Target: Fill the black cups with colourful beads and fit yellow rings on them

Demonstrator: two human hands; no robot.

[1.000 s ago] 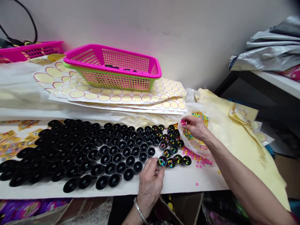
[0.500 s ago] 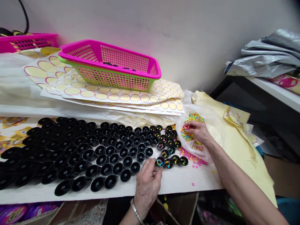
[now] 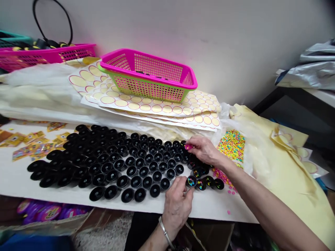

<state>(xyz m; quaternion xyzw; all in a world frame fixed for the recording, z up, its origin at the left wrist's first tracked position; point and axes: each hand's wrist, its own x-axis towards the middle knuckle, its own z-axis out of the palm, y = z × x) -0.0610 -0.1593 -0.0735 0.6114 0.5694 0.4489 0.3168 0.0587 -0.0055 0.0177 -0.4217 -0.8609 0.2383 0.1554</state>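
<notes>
My left hand (image 3: 177, 204) rests at the table's front edge, its thumb and forefinger closed round a black cup (image 3: 191, 181) with colored candies in it. My right hand (image 3: 201, 149) is over the back right of the cup group, its fingers pinching a small pink scoop or cap (image 3: 188, 147). Many small black cups (image 3: 136, 182) stand in rows to the left; those that show are hollow. A few cups (image 3: 209, 181) at the right contain candies. Beyond my right wrist lies a clear bag of multicolored candies (image 3: 231, 144), with pink candies (image 3: 222, 176) loose beside it.
Stacked pink and green baskets (image 3: 149, 78) stand on sticker sheets (image 3: 167, 109) at the back. Candy packets (image 3: 39, 144) lie at the left. Yellow paper (image 3: 285, 174) covers the right side. An open box of purple items (image 3: 52, 211) is below the table edge.
My right hand has moved left from the candy bag to over the cups, still pinching the pink thing. My left hand keeps its hold on the cup. The view has shifted left.
</notes>
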